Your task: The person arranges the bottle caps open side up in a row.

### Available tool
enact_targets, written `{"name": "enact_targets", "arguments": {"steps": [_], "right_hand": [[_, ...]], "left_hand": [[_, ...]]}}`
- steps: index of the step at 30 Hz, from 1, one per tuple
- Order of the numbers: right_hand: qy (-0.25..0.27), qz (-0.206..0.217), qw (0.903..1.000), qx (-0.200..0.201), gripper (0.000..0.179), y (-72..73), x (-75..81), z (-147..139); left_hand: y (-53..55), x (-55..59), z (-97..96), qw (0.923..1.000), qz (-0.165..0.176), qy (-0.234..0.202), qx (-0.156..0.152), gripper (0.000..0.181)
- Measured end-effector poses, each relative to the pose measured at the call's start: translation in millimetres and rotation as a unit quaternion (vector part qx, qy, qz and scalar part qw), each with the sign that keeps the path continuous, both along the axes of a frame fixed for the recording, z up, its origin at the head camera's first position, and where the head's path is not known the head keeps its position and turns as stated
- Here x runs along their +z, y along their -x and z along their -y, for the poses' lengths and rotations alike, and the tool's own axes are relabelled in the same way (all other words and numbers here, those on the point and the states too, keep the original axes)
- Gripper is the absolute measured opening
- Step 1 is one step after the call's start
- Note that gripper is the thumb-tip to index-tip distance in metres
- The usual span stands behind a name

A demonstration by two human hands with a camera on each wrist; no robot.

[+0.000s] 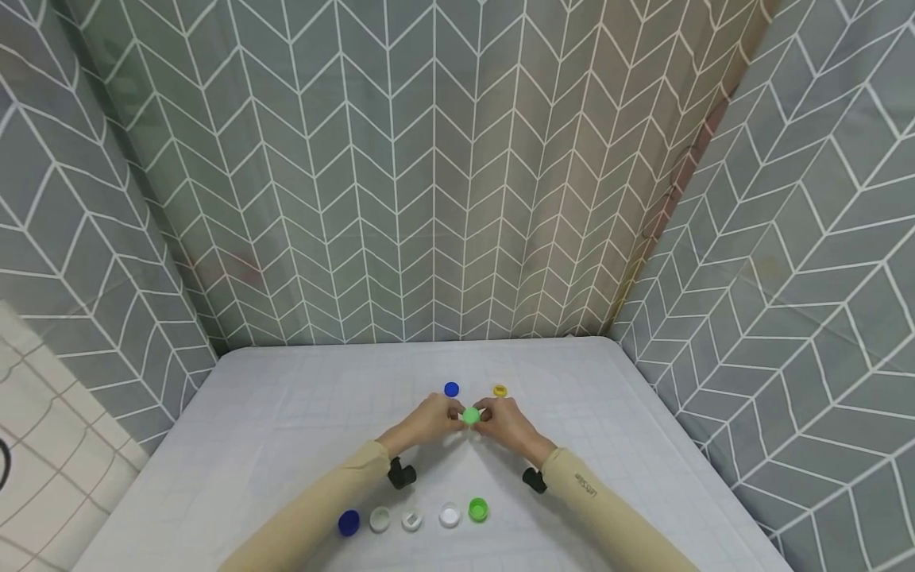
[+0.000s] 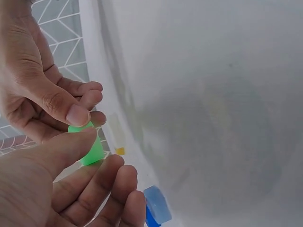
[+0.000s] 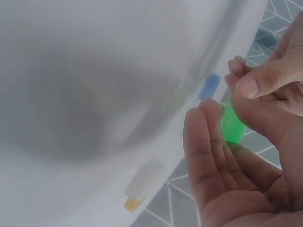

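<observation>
Lining the near part of the white table (image 1: 236, 445) are five small lids, from left to right: a dark blue lid (image 1: 349, 523), three white lids (image 1: 411, 519) and a green lid (image 1: 478, 510). Two beige sleeves (image 1: 325, 492) reach forward from either side, each with a black camera (image 1: 402, 474) at the wrist. Past these, out over the middle of the table, the left hand (image 1: 434, 418) and the right hand (image 1: 506, 421) meet at a light green cap (image 1: 471, 415). The left hand pinches it between thumb and fingers; the right hand grips it from the other side, the two thumbs close together. What lies under the cap is hard to make out. Just beyond the hands are a blue container (image 1: 451, 389) on the left and a yellow-topped container (image 1: 500, 391) on the right, apart from each other. A grey curtain (image 1: 415, 199) with white chevron lines hangs behind the table's far edge.
</observation>
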State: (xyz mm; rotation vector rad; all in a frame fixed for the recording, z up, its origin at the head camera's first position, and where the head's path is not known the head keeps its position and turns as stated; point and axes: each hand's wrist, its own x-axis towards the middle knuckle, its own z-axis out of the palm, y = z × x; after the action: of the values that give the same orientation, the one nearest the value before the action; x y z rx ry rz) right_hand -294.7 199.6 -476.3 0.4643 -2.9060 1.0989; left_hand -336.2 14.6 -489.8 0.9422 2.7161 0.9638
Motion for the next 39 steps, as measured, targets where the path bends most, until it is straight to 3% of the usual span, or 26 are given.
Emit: {"name": "enact_targets", "arguments": {"steps": [9, 13, 23, 30, 39], "right_hand": [[0.03, -0.005, 0.9993, 0.024, 0.031, -8.8, 14.9, -2], [0.033, -0.012, 0.999, 0.028, 0.032, -16.4, 22.8, -2], [0.04, -0.032, 0.9983, 0.026, 0.035, -34.4, 41.4, 1], [0.043, -0.045, 0.9974, 0.036, 0.038, -42.3, 45.0, 3], [0.052, -0.069, 0.9953, 0.044, 0.037, -45.4, 48.4, 2]], "left_hand": [[-1.8, 8.5, 5.7, 0.9994, -0.011, -0.03, -0.015, 0.024], [-8.8, 18.6, 8.8, 0.9991, -0.009, -0.034, -0.023, 0.023], [-29.8, 43.3, 10.1, 0.9961, -0.087, -0.003, -0.018, 0.027], [-39.7, 47.1, 15.1, 0.996, -0.085, -0.02, -0.019, 0.027], [-41.9, 50.2, 20.7, 0.9943, -0.091, -0.047, -0.031, 0.026]]}}
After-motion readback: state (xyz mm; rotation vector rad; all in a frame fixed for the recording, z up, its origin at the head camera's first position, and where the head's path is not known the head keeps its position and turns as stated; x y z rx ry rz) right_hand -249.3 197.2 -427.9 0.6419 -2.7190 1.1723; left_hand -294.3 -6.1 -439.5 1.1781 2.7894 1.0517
